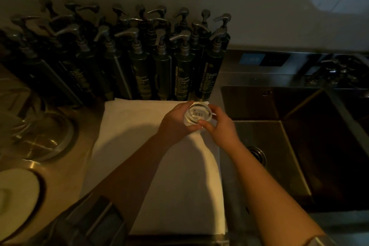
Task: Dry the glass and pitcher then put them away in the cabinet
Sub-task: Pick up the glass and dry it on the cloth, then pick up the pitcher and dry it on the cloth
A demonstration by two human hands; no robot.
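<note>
Glass (196, 113): a clear tumbler seen from above, its round rim facing the camera, held above the far right corner of the white towel (159, 166), just in front of the bottles and just left of the sink.
Left hand (175, 124): curled round the left side of the glass, with a lifted fold of the towel bunched between palm and glass, so the cloth can rub the outer wall while the hand steadies it.
Right hand (218, 126): fingers curled on the right side of the rim, thumb at the near edge; judging by the hold, this hand turns the glass against the cloth.
Towel: spread flat on the bench (65, 166), its far right part pulled up into a ridge toward the hands; it probably serves both as drying cloth and as a soft pad under the work.
Step in hand: drying the glass; putting it away is not yet begun.
Pitcher: I cannot tell where it is; a clear vessel (40, 132) stands at the left on the bench, too dim to name with confidence.
Cabinet: not in view.
Pump bottles (139, 62): a dense cluster of dark dispensers against the wall, behind the towel, close to the glass.
Sink (289, 146): a steel basin to the right, drain visible, right forearm crossing its near left corner.
Risk: a wet glass gripped at the rim could slip toward the sink or knock the bottles.
</note>
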